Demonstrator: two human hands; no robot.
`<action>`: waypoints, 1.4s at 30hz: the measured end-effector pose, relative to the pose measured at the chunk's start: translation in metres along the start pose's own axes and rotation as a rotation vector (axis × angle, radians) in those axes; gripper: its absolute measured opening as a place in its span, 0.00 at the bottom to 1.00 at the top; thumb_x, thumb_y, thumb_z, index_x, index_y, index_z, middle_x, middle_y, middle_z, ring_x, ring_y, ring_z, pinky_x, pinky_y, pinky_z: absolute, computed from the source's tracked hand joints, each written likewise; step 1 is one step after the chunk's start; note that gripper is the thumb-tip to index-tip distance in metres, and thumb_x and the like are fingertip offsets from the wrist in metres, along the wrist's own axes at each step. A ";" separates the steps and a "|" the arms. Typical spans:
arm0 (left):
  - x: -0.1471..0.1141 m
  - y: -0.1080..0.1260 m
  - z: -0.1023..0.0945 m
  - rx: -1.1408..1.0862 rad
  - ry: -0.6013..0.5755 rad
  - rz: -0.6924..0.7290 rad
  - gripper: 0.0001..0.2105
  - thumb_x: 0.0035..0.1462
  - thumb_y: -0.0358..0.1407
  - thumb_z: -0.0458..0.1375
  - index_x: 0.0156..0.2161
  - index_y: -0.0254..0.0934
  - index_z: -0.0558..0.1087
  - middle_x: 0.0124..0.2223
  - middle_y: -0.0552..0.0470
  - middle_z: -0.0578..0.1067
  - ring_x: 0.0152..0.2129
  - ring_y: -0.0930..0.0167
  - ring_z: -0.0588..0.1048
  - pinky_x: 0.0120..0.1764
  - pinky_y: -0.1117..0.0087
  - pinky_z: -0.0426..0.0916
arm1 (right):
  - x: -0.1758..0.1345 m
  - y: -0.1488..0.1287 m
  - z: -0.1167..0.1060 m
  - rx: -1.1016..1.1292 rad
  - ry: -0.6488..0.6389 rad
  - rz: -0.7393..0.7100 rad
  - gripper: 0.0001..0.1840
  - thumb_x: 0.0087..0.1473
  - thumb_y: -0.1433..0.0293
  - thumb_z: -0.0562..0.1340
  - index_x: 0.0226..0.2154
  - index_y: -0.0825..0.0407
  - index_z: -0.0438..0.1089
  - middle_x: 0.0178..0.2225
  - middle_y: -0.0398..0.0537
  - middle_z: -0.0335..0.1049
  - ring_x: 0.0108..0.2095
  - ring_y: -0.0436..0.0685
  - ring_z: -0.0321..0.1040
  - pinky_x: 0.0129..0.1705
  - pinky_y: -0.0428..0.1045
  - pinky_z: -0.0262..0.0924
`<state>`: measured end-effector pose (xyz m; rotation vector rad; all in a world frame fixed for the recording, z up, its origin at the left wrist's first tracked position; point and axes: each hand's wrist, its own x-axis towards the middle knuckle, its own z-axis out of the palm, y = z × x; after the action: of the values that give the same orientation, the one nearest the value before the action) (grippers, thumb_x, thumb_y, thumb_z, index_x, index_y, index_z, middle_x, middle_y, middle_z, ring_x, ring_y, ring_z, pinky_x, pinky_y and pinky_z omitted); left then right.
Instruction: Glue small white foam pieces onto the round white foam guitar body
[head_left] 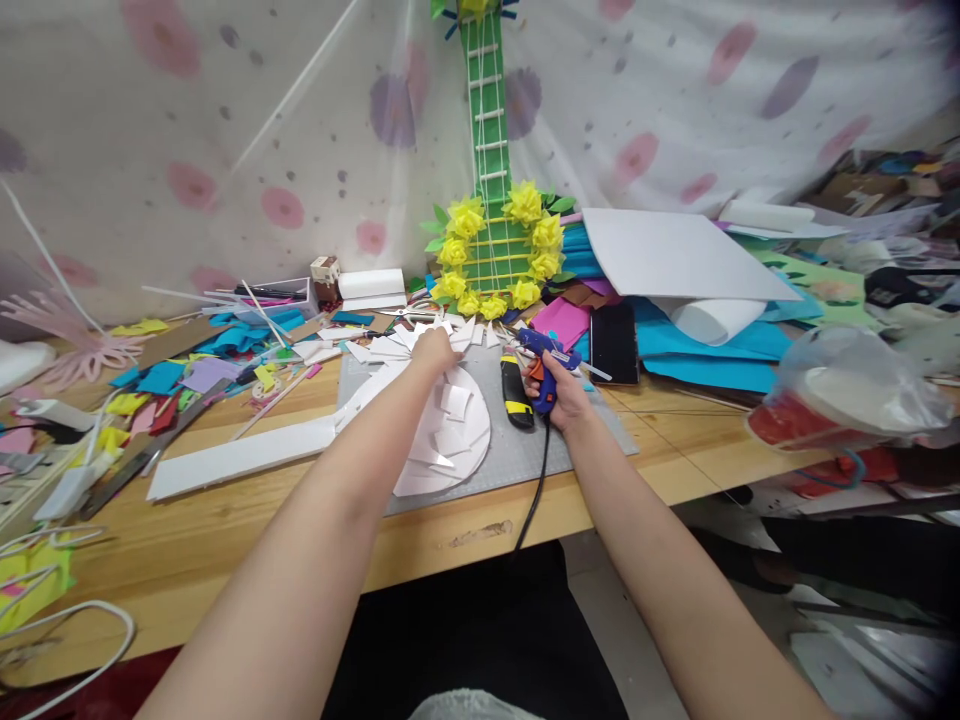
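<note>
Item: white round paper piece with folded, pointed flaps, lying on a grey cutting mat near the middle of the front edge of the wooden tabletop. A long white flat strip extends from beside it toward the left; the left forearm crosses between, hiding whether they join.

Left hand: on the white flaps at the mat's far side, fingers bunched and largely hidden; whether they pinch or press, cannot tell.

Right hand: closed around the handle of a blue glue gun with an orange trigger, held above the mat, nozzle toward the left. Its black cord drops over the front edge.

Obstructing: black-and-yellow utility knife, between the round piece and the right hand.

Surroundings: green model guitar ringed with yellow paper flowers, upright toward the back edge; white board atop bright blue sheets, right of it; black flat case beside the sheets; red-and-white cup in a clear plastic bag, by the right end; mixed coloured scraps, crowding the left half; looped white cable, front left corner.
</note>
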<state>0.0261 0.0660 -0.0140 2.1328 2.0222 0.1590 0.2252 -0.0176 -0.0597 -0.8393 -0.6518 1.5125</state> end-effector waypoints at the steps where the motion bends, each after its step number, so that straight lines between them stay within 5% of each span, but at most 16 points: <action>1: 0.002 0.003 0.004 0.005 -0.002 -0.010 0.27 0.47 0.46 0.61 0.50 0.32 0.66 0.52 0.36 0.68 0.51 0.59 0.67 0.47 0.66 0.63 | 0.000 0.000 0.000 0.001 0.000 0.001 0.18 0.41 0.56 0.68 0.23 0.53 0.66 0.19 0.42 0.68 0.16 0.44 0.58 0.14 0.39 0.53; 7: 0.001 0.014 0.004 0.024 0.009 -0.005 0.23 0.49 0.39 0.60 0.49 0.32 0.66 0.50 0.37 0.71 0.48 0.60 0.69 0.45 0.66 0.64 | -0.001 -0.001 0.002 -0.004 0.001 0.013 0.17 0.41 0.58 0.68 0.22 0.53 0.67 0.20 0.44 0.69 0.16 0.44 0.57 0.14 0.40 0.53; 13: -0.013 -0.008 -0.039 -0.013 0.013 -0.095 0.18 0.46 0.41 0.62 0.42 0.31 0.72 0.45 0.38 0.75 0.45 0.60 0.72 0.41 0.66 0.66 | -0.001 -0.002 0.000 -0.005 -0.004 -0.008 0.16 0.42 0.57 0.67 0.24 0.53 0.67 0.20 0.42 0.69 0.15 0.44 0.57 0.14 0.41 0.54; 18: -0.037 -0.048 -0.055 -0.590 -0.046 -0.215 0.10 0.45 0.38 0.64 0.30 0.33 0.72 0.33 0.45 0.76 0.37 0.64 0.74 0.39 0.66 0.70 | -0.002 0.000 0.002 -0.025 -0.005 -0.061 0.17 0.42 0.57 0.68 0.25 0.53 0.68 0.22 0.42 0.70 0.16 0.43 0.57 0.16 0.40 0.56; 21: -0.056 -0.067 -0.048 -1.159 -0.214 -0.258 0.05 0.50 0.32 0.61 0.28 0.33 0.71 0.30 0.48 0.73 0.35 0.71 0.75 0.42 0.71 0.71 | -0.005 -0.002 0.012 -0.094 0.004 -0.073 0.17 0.41 0.57 0.68 0.24 0.54 0.68 0.23 0.43 0.71 0.16 0.43 0.57 0.15 0.40 0.55; 24: -0.073 -0.077 -0.042 -1.477 -0.378 -0.326 0.07 0.55 0.33 0.58 0.26 0.34 0.70 0.29 0.48 0.73 0.35 0.72 0.75 0.43 0.73 0.71 | -0.008 -0.006 0.032 -0.213 -0.066 -0.049 0.18 0.40 0.57 0.69 0.23 0.54 0.67 0.22 0.44 0.71 0.16 0.43 0.58 0.14 0.40 0.53; 32: -0.088 -0.085 -0.039 -1.667 -0.421 -0.248 0.17 0.61 0.43 0.49 0.31 0.33 0.73 0.35 0.44 0.76 0.40 0.71 0.74 0.45 0.72 0.71 | -0.010 -0.006 0.088 -0.557 -0.226 -0.083 0.18 0.44 0.57 0.67 0.19 0.54 0.67 0.17 0.45 0.67 0.14 0.44 0.54 0.14 0.42 0.47; 42: -0.101 -0.089 -0.041 -1.944 -0.563 -0.335 0.15 0.60 0.40 0.51 0.32 0.29 0.73 0.31 0.43 0.75 0.32 0.70 0.75 0.37 0.73 0.72 | -0.022 -0.006 0.107 -0.680 -0.297 -0.014 0.16 0.48 0.59 0.63 0.21 0.53 0.65 0.18 0.43 0.64 0.18 0.45 0.55 0.19 0.44 0.50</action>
<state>-0.0750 -0.0274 0.0125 0.4519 0.8318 0.8546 0.1414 -0.0312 0.0100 -1.1139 -1.4368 1.4227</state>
